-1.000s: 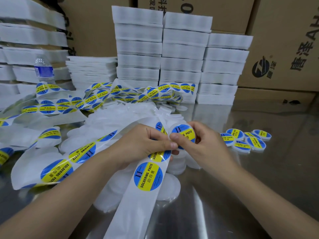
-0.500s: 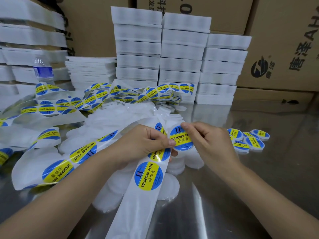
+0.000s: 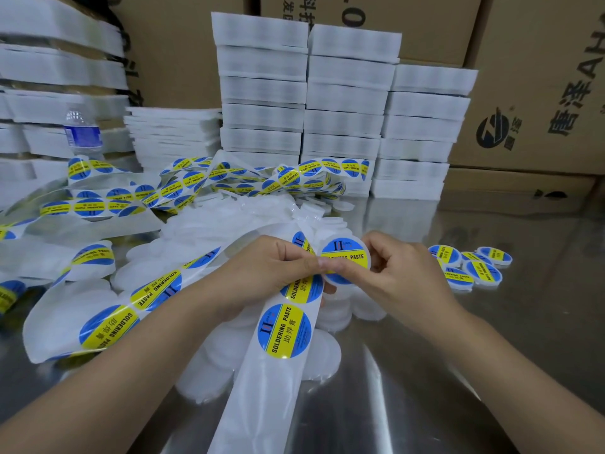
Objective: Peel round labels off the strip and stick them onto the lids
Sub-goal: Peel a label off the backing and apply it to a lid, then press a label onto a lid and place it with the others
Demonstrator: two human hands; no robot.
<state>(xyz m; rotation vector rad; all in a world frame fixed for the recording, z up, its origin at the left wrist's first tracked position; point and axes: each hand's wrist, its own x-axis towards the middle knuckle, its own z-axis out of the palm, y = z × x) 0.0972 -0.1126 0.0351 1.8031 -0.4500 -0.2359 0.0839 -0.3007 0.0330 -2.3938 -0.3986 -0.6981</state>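
The right hand [image 3: 402,276] pinches the light, stiff lid [image 3: 344,237] by its rim above the surface [image 3: 458,371]; the left hand [image 3: 268,270] grips the limp strip [image 3: 284,329], thumb pressing the tacky label [image 3: 350,255] down. Edges seem the safest hold.

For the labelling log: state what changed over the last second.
The round blue-and-yellow label has turned level and now lies flat on the white round plastic lid held by the right hand; the left thumb presses across its yellow band. Unchanged: the left hand grips the white backing strip, and the finished labelled lids lie at right.
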